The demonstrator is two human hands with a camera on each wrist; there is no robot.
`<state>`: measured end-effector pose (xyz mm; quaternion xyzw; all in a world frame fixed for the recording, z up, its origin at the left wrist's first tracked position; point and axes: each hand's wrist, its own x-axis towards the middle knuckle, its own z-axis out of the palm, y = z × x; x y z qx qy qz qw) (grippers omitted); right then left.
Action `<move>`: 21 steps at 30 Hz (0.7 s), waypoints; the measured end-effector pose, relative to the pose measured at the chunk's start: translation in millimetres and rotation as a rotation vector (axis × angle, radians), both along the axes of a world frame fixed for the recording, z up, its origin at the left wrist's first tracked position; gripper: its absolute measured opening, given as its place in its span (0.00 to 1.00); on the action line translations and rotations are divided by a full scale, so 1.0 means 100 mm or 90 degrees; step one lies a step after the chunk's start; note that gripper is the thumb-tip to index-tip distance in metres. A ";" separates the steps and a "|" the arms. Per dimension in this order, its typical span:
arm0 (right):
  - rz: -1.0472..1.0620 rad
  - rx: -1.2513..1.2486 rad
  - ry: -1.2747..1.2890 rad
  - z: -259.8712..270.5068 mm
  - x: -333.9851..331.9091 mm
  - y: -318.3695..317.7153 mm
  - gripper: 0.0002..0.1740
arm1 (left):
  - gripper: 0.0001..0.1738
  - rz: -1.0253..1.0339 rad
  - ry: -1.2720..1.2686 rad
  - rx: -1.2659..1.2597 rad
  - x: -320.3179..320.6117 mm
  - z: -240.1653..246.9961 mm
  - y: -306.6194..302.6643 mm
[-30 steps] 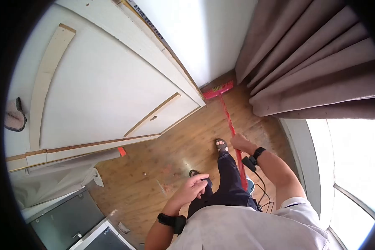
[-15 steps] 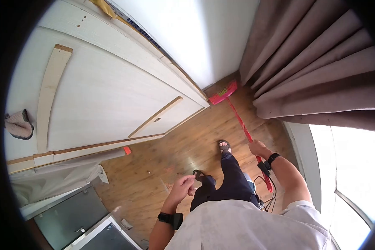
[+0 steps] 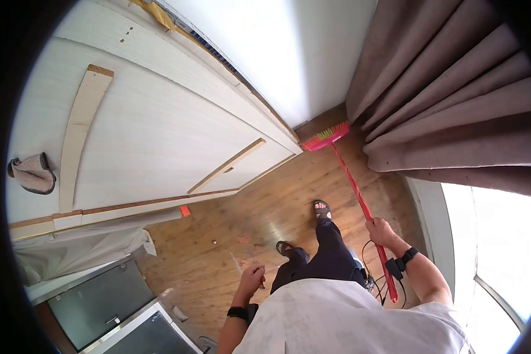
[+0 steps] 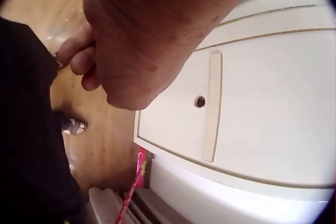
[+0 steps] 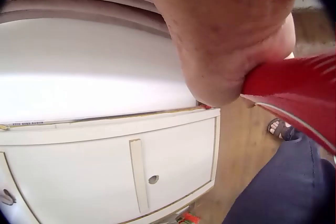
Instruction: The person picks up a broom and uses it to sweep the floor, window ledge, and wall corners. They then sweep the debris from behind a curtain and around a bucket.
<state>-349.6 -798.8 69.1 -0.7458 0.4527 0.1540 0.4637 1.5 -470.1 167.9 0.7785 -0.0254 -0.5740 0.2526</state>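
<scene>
My right hand [image 3: 382,232] grips the red handle of a broom [image 3: 360,194], and in the right wrist view that handle [image 5: 294,85] comes out of the fist close to the camera. The broom's pink head [image 3: 326,139], with red and green bristles, is at the floor between the white cabinet's corner and the curtain. Its handle slants back past my right leg. My left hand [image 3: 252,278] hangs at my left side with loosely curled fingers, holding nothing. In the left wrist view its fingers [image 4: 84,61] are partly hidden behind the hand.
A white cabinet [image 3: 153,130] with a cloth [image 3: 34,173] on it stands at the left. Brown curtains [image 3: 454,118] hang at the right beside a bright window. Small debris [image 3: 214,241] lies on the wooden floor [image 3: 253,194]. Black cables [image 3: 369,265] hang near my right leg.
My right hand and the broom handle have moved right and back toward my body, the broom's head shifting slightly. The left hand has lowered, its fingers more curled. The view has shifted a little.
</scene>
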 end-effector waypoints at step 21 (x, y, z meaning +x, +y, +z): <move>-0.045 0.048 0.241 -0.51 0.36 -0.07 0.26 | 0.24 0.000 -0.044 0.152 0.02 -0.03 0.59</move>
